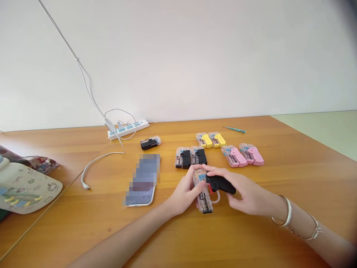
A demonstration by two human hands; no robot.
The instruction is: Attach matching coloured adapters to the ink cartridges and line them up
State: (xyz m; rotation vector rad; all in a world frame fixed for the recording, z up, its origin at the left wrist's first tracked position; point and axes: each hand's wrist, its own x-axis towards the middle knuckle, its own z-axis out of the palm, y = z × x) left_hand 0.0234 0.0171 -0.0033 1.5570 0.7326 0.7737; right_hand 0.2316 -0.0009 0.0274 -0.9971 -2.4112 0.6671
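Both hands are on one folding toy water gun (205, 199), clear-bodied with "WATER" lettering, held over the table's front part. My left hand (185, 191) is closed around the clear body, thumb across its face. My right hand (241, 190) grips the black handle (221, 184), which is swung out sideways from the body. A red trigger and a clear guard loop show between body and handle. Just beyond the hands lie two folded black water guns (183, 158), side by side. Another black water gun (150, 142) lies farther left.
Two yellow water guns (205, 140) and two pink ones (235, 156) lie behind and to the right. A teal screwdriver (235, 129) is near the wall. Left are a phone (142, 182), power strip (128, 129), white cable (96, 154) and patterned bag (30, 188).
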